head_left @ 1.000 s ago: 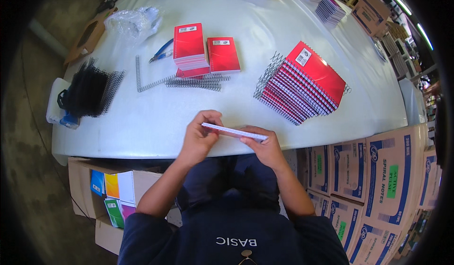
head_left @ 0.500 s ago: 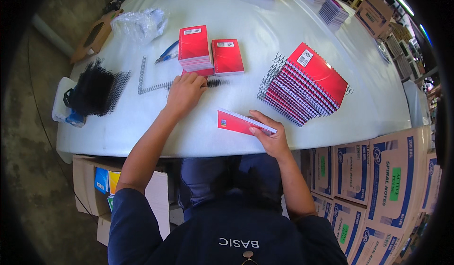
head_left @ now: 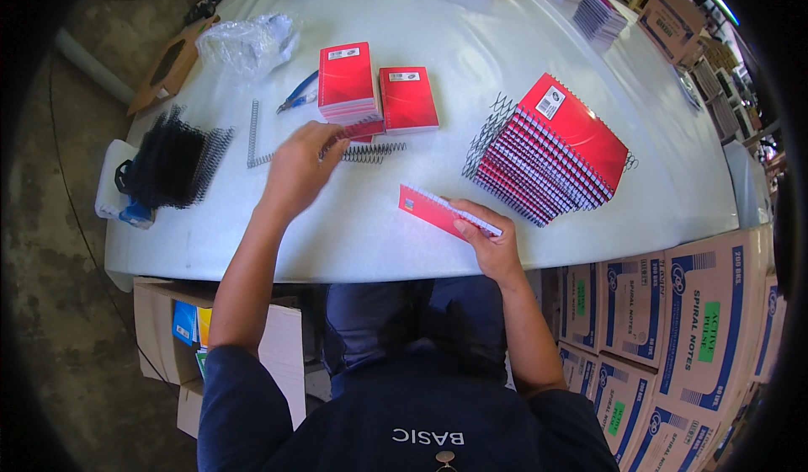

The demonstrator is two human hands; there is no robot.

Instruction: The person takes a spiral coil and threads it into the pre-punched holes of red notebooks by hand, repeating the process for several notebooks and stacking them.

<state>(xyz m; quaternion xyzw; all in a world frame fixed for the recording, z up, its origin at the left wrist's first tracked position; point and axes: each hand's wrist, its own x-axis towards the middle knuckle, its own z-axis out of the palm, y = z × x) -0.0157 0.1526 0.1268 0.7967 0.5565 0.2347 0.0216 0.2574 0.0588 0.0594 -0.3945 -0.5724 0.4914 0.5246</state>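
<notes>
My right hand (head_left: 490, 240) grips a small red notebook (head_left: 433, 213) near the table's front edge, its punched edge upward and thumb on the cover. My left hand (head_left: 303, 169) is over the table, fingertips pinched together beside loose black spiral coils (head_left: 374, 152); what lies between the fingers is too blurred to make out. Just beyond it stand a taller stack of red notebooks (head_left: 345, 72) and a lower stack (head_left: 409, 101). To the right lies a pile of red notebooks with coils in their edges (head_left: 572, 131), some coils sticking out at the left.
Blue-handled pliers (head_left: 299, 93) lie left of the stacks, near a long coil (head_left: 254, 131). A heap of black coils (head_left: 168, 160) sits at the left, clear plastic wrap (head_left: 248, 47) behind it. Cartons (head_left: 699, 320) stand below right, an open box (head_left: 282, 362) below left.
My left hand has drawn back and left from the base of the stacks, its fingers now pinched. My right hand, still gripping the notebook, has shifted slightly right.
</notes>
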